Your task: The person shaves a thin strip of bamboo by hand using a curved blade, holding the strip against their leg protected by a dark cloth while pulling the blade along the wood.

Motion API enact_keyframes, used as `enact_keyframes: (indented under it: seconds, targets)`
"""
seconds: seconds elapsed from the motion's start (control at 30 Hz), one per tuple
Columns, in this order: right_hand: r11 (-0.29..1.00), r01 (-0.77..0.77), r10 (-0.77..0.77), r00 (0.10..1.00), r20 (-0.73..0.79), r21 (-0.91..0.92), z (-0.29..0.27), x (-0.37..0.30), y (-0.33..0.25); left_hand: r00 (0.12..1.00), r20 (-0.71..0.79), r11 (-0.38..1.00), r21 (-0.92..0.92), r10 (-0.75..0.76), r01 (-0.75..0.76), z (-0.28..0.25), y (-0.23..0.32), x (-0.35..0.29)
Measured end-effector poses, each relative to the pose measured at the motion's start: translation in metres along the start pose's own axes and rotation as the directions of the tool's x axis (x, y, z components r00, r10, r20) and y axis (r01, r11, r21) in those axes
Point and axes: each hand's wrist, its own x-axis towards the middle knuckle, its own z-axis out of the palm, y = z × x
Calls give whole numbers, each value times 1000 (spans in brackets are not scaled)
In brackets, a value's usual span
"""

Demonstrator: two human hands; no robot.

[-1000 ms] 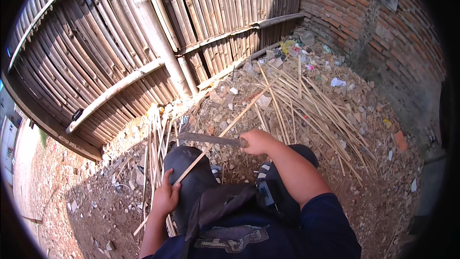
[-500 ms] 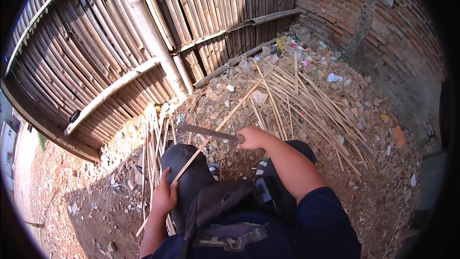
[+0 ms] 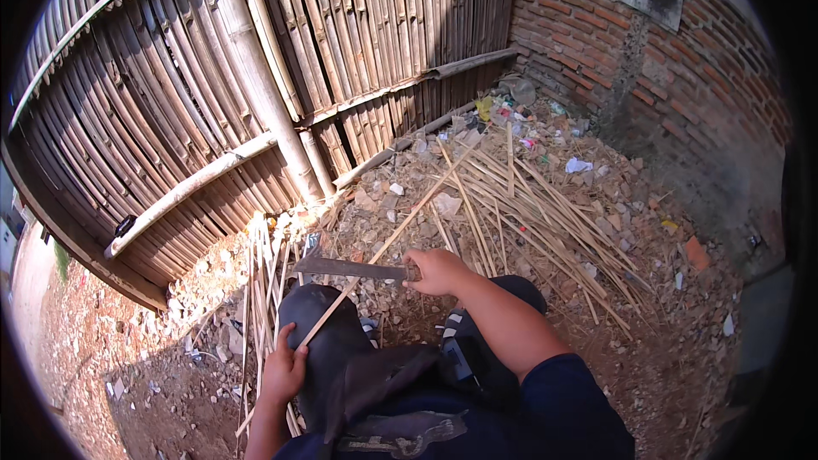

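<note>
My left hand (image 3: 284, 364) is closed on the near end of a long, thin bamboo strip (image 3: 399, 231), beside my dark-clad left knee (image 3: 320, 313). From there the strip slants up and to the right over the knee, its far end reaching the pile beyond. A machete (image 3: 351, 268) with a dull, worn blade is gripped by its handle in my right hand (image 3: 438, 272). Its blade points left and crosses the strip just past the knee; whether the edge touches it I cannot tell.
Many split strips (image 3: 554, 226) lie heaped on rubble at the right, and another bundle (image 3: 256, 290) lies left of my leg. A bamboo wall (image 3: 375, 17) stands ahead, meeting a brick wall (image 3: 562, 25) at the right. Stones, paper scraps and a broken orange brick (image 3: 697, 253) litter the ground.
The view has shifted slightly, so the scene sits lower and a little to the left. The blade now lies closer to level across the strip. Both hands keep their holds.
</note>
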Motion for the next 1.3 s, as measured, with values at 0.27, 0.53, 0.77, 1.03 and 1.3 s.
enact_keyframes:
  seconds: [0.27, 0.53, 0.77, 1.03, 1.3]
  targets:
    - [996, 30, -45, 982, -184, -85, 6, 0, -2, 998, -44, 999, 0, 47, -47, 9, -13, 3]
    - [970, 115, -96, 990, 99, -213, 10, 4, -10, 995, -62, 994, 82, 80, -75, 10, -7, 1]
    - [987, -132, 136, 990, 32, -88, -11, 0, 4, 998, -49, 987, 159, 40, -32, 10, 5, 4]
    - [986, 19, 4, 990, 140, -163, 0, 2, -8, 996, -60, 987, 152, 61, -51, 11, -4, 2]
    - [985, -164, 166, 986, 31, -60, 0, 9, 27, 996, -66, 983, 176, 63, -50, 12, 3, 4]
